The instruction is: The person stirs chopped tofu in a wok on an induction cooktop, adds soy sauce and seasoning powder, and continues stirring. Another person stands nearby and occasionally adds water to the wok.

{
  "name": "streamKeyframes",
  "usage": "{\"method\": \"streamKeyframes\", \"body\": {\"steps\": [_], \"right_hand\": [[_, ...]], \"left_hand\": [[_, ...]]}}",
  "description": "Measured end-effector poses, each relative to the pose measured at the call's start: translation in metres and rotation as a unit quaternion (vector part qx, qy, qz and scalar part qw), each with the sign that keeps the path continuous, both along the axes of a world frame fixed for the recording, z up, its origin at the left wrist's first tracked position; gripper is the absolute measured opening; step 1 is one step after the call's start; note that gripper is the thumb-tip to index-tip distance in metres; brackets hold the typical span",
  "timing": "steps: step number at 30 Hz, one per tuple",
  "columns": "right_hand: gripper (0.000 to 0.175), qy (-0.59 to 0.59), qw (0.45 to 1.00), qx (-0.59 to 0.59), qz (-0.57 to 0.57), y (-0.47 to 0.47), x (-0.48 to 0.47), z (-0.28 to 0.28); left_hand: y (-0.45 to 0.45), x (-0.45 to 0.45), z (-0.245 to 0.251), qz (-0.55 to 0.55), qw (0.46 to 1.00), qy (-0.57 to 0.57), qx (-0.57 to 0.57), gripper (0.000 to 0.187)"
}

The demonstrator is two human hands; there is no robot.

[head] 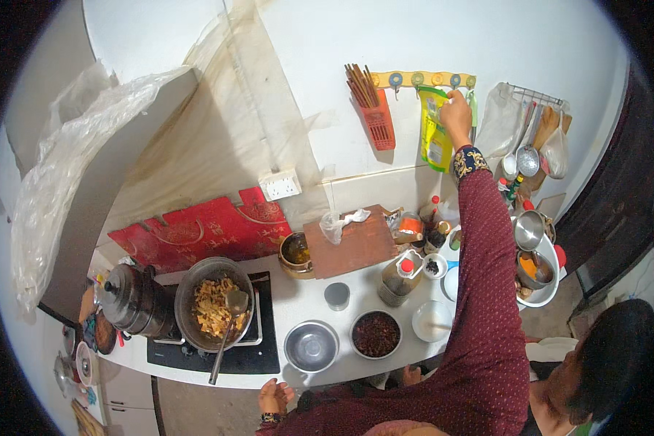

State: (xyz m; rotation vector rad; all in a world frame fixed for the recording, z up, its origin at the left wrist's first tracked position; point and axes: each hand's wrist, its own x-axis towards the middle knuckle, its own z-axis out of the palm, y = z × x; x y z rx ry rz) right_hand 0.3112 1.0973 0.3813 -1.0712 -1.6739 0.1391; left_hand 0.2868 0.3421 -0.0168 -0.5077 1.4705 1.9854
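Observation:
My right hand (455, 114) is raised to the wall, its fingers closed at the upper edge of a yellow-green plastic packet (436, 133) below a row of hooks (417, 79). My left hand (275, 396) is low at the counter's front edge, loosely curled and empty. Left of centre, a wok (185, 313) of chopped food stands on the black gas hob (218, 362), with a metal ladle (223, 349) resting in it. Nearer my left hand are an empty-looking metal bowl (311, 346) and a bowl of dark red-brown food (375, 334).
A black lidded pot (133, 300) stands left of the wok. A wooden board (351, 245), an oil jug (397, 283) and bottles line the wall side. A white basin (547, 297) holds metal bowls at right. Another person (594, 370) is at lower right; a hand (411, 375) shows below the counter edge.

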Motion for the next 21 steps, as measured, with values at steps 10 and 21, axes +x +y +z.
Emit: {"method": "streamKeyframes", "body": {"steps": [10, 21], "right_hand": [[0.019, 0.172, 0.881, -0.255, 0.36, 0.051, 0.015, 0.026], [0.03, 0.383, 0.678, -0.418, 0.467, 0.039, 0.002, -0.006]], "left_hand": [[0.017, -0.001, 0.002, 0.02, 1.0, -0.013, -0.019, 0.023], [0.041, -0.009, 0.002, 0.01, 0.999, -0.039, -0.027, 0.024]]}}
